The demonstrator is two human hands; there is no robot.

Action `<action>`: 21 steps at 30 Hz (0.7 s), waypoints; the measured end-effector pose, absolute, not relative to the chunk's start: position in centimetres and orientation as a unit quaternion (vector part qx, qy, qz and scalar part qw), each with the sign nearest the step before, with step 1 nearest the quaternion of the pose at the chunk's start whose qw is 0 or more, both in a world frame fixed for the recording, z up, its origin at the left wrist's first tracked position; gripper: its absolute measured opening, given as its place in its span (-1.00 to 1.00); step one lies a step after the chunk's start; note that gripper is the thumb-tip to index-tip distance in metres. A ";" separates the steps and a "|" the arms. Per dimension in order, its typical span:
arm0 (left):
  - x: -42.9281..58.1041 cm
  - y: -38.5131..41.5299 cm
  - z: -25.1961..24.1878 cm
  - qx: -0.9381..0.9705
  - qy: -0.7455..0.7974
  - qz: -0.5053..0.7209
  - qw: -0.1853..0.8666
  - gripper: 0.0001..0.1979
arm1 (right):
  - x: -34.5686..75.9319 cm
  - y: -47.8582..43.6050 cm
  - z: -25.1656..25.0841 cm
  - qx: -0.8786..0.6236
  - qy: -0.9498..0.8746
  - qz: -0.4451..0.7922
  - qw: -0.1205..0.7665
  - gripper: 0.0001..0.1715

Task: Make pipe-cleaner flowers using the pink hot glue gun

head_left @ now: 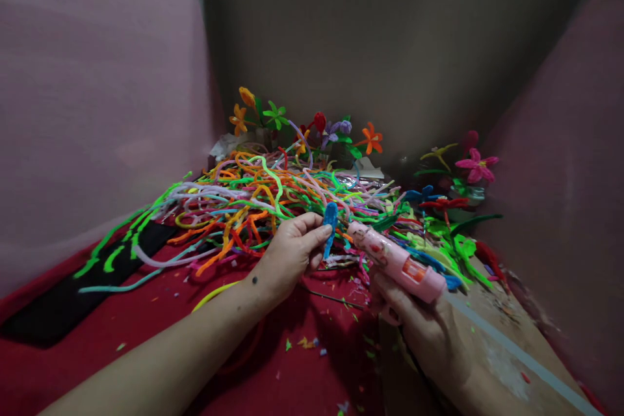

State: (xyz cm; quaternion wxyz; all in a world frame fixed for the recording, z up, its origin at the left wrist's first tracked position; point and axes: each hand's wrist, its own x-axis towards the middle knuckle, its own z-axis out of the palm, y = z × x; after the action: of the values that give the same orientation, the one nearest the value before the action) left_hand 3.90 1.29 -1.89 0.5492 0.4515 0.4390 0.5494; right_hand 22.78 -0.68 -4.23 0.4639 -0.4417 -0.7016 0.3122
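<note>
Pinched between the thumb and fingers of my left hand (299, 244) is a blue pipe-cleaner petal (330, 218), a narrow fuzzy loop held upright. My right hand (424, 325) is wrapped round the handle of a pink hot glue gun (394, 263), which has a small orange window in its side. The gun's nozzle points left toward the blue petal, with a small gap between them. My fingers hide most of the handle and the trigger. Behind both hands lies a large tangled heap of coloured pipe cleaners (263, 195).
Finished pipe-cleaner flowers stand at the back, including an orange flower (371, 138) and a pink flower (476, 166). Fuzzy scraps litter the red cloth (234, 357). A cardboard sheet (507, 364) lies at the right, a black strip (53, 312) at the left. Pink walls flank both sides.
</note>
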 end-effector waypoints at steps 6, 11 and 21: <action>3.8 1.4 -2.1 0.458 0.444 0.547 0.543 -0.86 | 22.4 -0.9 -3.7 -0.447 -0.714 0.281 0.459 -0.69; 3.8 1.4 -2.2 0.460 0.439 0.549 0.543 -0.87 | 22.6 -0.8 -4.3 -0.461 -0.706 0.269 0.464 -0.65; 3.8 1.3 -1.9 0.453 0.440 0.548 0.548 -0.87 | 22.4 -0.9 -3.3 -0.421 -0.716 0.314 0.460 -0.59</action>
State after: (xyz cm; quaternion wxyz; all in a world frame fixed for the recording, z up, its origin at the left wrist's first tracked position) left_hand 3.83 1.32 -1.90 0.5483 0.4526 0.4404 0.5483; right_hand 22.35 -0.88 -3.28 0.4601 -0.4207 -0.7162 0.3137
